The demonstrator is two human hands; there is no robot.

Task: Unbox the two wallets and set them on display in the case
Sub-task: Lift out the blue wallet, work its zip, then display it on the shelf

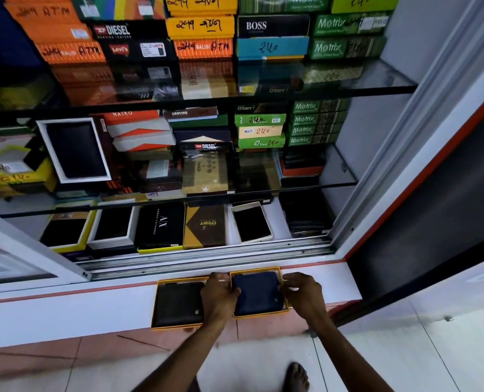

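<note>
So both wallets are sitting in open yellow-rimmed cardboard trays on the white ledge [93, 306] just in front of the display case, lids already off. The black leather wallet [178, 302] is in the left tray [157, 304] and nobody's touching it. The navy blue leather wallet [257, 292] is in the right tray [260, 314], with a hand on each side. The left hand [219, 295] has its fingers curled against the wallet's left edge, and the right hand [303, 292] is loosely curled at the right edge, fingertips on the tray rim or the wallet, can't tell which. My guess is it's light, soft-ish, a bit slick, and snug in the tray, so dig fingertips under the two short edges and lift straight up. There's bare space on the bottom shelf [277, 222], far side of the sliding-door track [206, 261].
</note>
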